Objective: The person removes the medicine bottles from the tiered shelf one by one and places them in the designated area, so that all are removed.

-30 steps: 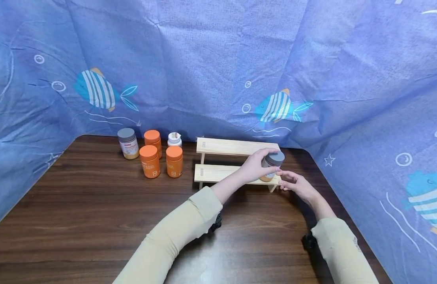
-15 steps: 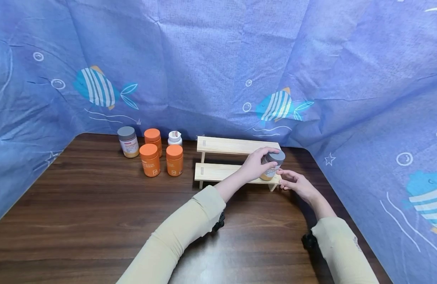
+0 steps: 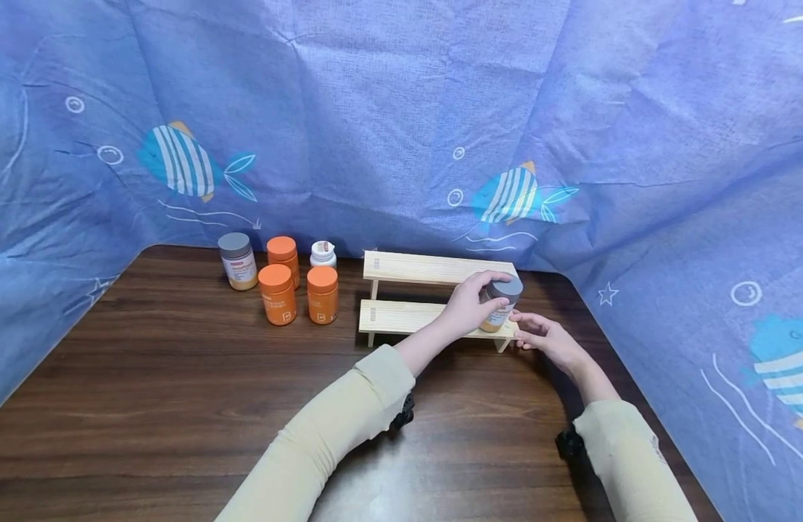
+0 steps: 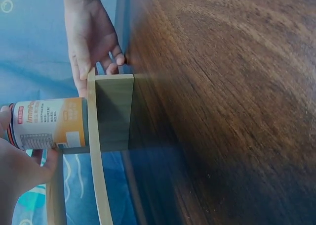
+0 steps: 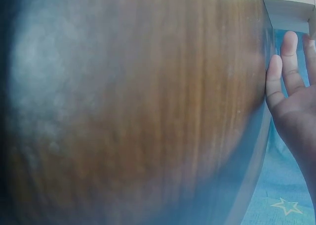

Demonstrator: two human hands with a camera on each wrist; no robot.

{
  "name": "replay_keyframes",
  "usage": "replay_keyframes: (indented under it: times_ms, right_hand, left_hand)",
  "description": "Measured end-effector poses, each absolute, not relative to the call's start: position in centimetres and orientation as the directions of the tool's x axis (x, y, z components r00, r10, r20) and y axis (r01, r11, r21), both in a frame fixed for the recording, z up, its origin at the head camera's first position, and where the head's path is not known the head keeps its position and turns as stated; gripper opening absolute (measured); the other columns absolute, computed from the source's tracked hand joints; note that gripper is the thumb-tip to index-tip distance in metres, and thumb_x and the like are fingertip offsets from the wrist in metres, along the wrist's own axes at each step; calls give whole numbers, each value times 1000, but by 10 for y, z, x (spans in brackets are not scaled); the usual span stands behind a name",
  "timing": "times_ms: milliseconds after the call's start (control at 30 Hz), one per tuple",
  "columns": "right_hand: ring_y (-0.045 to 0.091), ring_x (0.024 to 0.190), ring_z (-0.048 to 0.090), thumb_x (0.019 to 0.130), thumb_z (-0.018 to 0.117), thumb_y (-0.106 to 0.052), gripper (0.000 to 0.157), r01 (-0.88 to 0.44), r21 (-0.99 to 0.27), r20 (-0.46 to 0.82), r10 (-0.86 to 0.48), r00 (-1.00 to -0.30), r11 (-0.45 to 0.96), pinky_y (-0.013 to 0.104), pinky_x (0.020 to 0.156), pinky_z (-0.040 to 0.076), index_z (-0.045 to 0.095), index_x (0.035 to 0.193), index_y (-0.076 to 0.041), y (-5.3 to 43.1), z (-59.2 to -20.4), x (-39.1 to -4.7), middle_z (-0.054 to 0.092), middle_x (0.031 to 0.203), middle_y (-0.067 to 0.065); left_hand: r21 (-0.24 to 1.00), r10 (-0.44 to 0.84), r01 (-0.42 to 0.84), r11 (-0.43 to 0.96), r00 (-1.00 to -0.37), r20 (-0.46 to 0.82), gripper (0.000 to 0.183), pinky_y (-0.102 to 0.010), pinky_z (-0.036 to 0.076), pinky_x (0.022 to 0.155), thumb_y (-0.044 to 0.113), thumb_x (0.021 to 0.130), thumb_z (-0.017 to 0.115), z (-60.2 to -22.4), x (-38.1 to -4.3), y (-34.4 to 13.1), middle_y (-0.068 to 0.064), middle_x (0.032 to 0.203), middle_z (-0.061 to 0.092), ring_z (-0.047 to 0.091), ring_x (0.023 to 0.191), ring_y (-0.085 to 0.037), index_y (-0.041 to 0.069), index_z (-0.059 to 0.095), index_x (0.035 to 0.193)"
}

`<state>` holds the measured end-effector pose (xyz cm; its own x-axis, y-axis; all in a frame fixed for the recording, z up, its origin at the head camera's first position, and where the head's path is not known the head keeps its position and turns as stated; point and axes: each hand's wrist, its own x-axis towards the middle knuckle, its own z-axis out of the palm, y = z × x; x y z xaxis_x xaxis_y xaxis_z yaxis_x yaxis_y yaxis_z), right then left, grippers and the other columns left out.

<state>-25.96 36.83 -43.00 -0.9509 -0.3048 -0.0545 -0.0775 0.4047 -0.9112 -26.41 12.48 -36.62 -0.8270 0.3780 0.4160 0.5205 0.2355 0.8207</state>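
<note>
My left hand [image 3: 465, 310] grips a jar [image 3: 498, 314] with a grey lid, thumb on the near side and fingers over the far side. The jar stands upright at the right end of the lower board of a two-tier wooden shelf [image 3: 397, 316]. In the left wrist view, the jar's [image 4: 49, 123] white and yellow label shows, and its base meets the board. My right hand [image 3: 553, 344] holds the right end of the lower board between thumb and index finger. In the right wrist view, the right hand's [image 5: 301, 106] other fingers are extended below the board.
To the left of the shelf stand another grey-lidded jar [image 3: 238, 264], a white bottle [image 3: 323, 254] and several orange jars [image 3: 278, 296]. A blue fish-print cloth [image 3: 388, 130] hangs behind and to the right of the dark wooden table [image 3: 179, 406].
The left forearm has shifted slightly right since one second ago. Its grip on the jar and the right hand's place at the shelf end look the same.
</note>
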Motion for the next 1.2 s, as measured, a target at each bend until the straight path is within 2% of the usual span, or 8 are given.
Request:
replay_keyframes:
  times_ms: [133,300,467,633,867,1067,1200]
  right_hand:
    - [9,82,63,92,62,-18,46,-78,-911,-53,-305,-951,404,23,72,53,48,130,3,368,-431,-260,47,134,10]
    - [10,81,63,92,63,-17,45,-78,-913,-53,-305,-951,401,24,72,53,48,129,2,368,-431,-260,59,115,-7]
    - [11,81,63,92,63,-17,43,-76,-913,-53,-302,-952,400,25,72,54,49,128,1,369,-431,-260,64,99,-8]
    - [12,83,63,92,63,-18,42,-68,-913,-63,-303,-951,403,25,73,54,50,128,0,371,-432,-260,63,103,-9]
    - [12,82,63,91,63,-17,42,-77,-923,-47,-309,-950,378,24,72,54,50,127,2,371,-430,-261,50,128,-14]
    - [10,82,62,91,63,-16,39,-82,-924,-43,-314,-948,374,23,72,54,53,126,-1,370,-430,-262,50,129,-7]
    - [10,81,63,91,63,-15,36,-73,-927,-49,-313,-949,368,23,71,54,55,124,-3,370,-431,-262,51,127,-11]
  left_hand:
    - [815,369,524,246,-828,422,36,-17,43,87,20,87,68,-365,-261,123,0,123,60,54,109,-8,18,61,122]
    - [803,364,536,262,-825,432,36,-17,43,84,19,86,69,-365,-258,121,0,122,61,55,107,-9,18,61,122]
    - [799,357,541,263,-824,441,36,-18,43,86,19,86,70,-364,-255,118,-1,120,62,55,108,-10,18,62,121]
    - [803,351,535,262,-828,436,36,-19,43,88,19,86,70,-363,-253,114,0,120,62,55,110,-10,18,62,121]
    - [806,336,529,265,-835,437,37,-19,44,89,18,86,70,-358,-249,108,-2,120,62,56,110,-11,17,62,122]
    - [821,319,511,256,-846,427,37,-18,45,82,18,85,71,-355,-246,100,-1,120,62,56,105,-9,18,62,121]
    - [818,317,511,263,-847,427,37,-18,45,85,18,85,71,-352,-243,96,-1,120,62,56,107,-9,18,62,121]
